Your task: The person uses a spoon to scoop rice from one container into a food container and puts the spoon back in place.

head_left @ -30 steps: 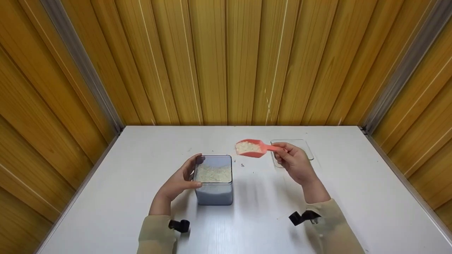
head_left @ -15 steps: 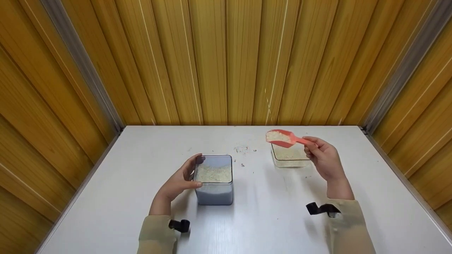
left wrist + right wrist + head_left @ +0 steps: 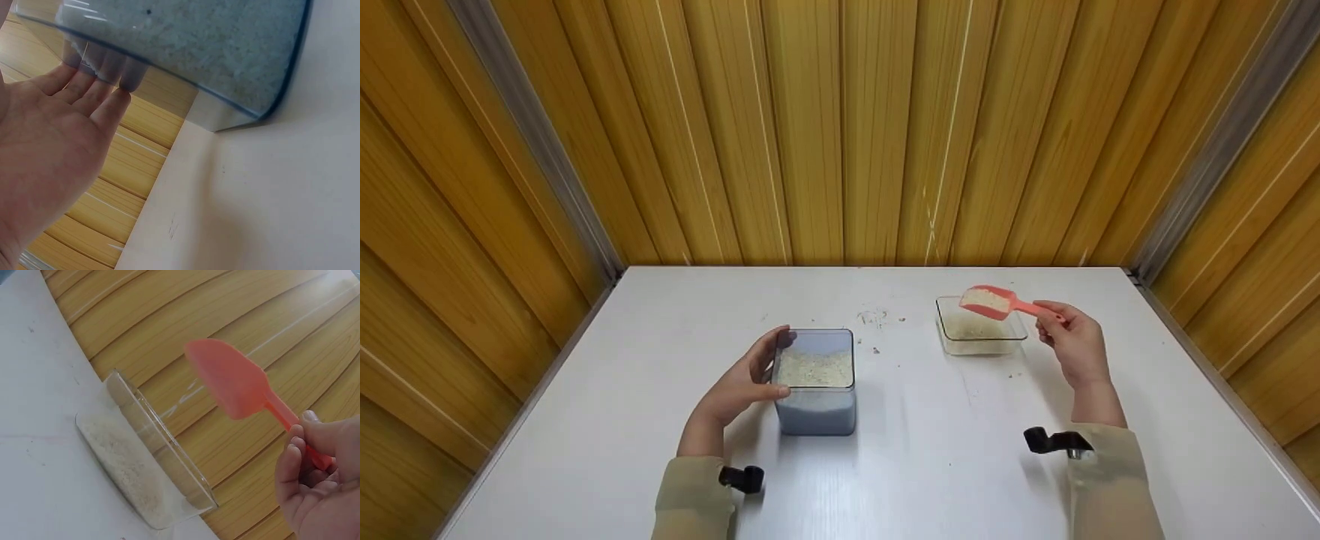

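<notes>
My right hand pinches the handle of a coral-red scoop that bears pale grains. The scoop is above a low clear glass dish, overlapping its far rim in the head view. Pale grains cover the dish's bottom, as the right wrist view shows through the dish wall. My left hand grips a bluish see-through square container from its left side, thumb at the near rim and fingers behind. Whitish grains partly fill that container; in the left wrist view the fingers lie against its wall.
Both containers stand on a white table, the dish farther back and to the right. Small crumbs are scattered on the tabletop between them. Yellow wood-patterned panels rise behind the table and along both sides.
The right hand has carried the loaded scoop rightward from near the blue container to over the glass dish, and its scoop end has now dipped lower. The left hand has stayed put.
</notes>
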The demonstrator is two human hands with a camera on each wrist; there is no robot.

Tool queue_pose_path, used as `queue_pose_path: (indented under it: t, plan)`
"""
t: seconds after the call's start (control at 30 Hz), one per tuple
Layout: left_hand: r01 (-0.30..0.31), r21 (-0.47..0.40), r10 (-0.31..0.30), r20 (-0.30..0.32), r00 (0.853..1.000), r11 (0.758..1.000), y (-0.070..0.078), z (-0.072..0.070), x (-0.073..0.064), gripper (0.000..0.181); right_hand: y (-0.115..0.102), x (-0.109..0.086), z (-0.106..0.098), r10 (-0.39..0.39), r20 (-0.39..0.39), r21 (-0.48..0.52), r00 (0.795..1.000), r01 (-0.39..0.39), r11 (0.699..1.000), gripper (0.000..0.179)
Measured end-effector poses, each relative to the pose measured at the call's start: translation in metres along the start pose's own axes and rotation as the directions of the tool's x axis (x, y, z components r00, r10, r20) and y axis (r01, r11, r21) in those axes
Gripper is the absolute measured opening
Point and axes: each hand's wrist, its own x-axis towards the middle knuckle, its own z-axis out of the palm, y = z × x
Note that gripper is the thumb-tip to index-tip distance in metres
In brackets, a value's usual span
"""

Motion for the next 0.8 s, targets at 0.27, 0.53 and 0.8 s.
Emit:
queue_pose_path:
  t: [0.27, 0.53, 0.8]
  plan:
    - [0.008, 0.004, -0.008, -0.003, 1.0, 1.0, 0.001, 0.0009, 0.0005, 0.109, 0.0026, 0.0011, 0.0003, 0.019, 0.001, -0.309, 1.0, -0.018, 0.951, 0.038]
    - [-0.003, -0.002, 0.003, 0.005, 1.0, 1.0, 0.0017, 0.0003, 0.0012, 0.109, -0.001, -0.0005, 0.0006, 0.028, 0.021, -0.415, 0.999, -0.016, 0.91, 0.038]
    - [0.022, -0.001, -0.022, -0.007, 1.0, 1.0, 0.0026, 0.0015, 0.0001, 0.11, -0.0036, -0.0016, -0.0026, -0.034, -0.022, -0.471, 0.999, 0.02, 0.882, 0.036]
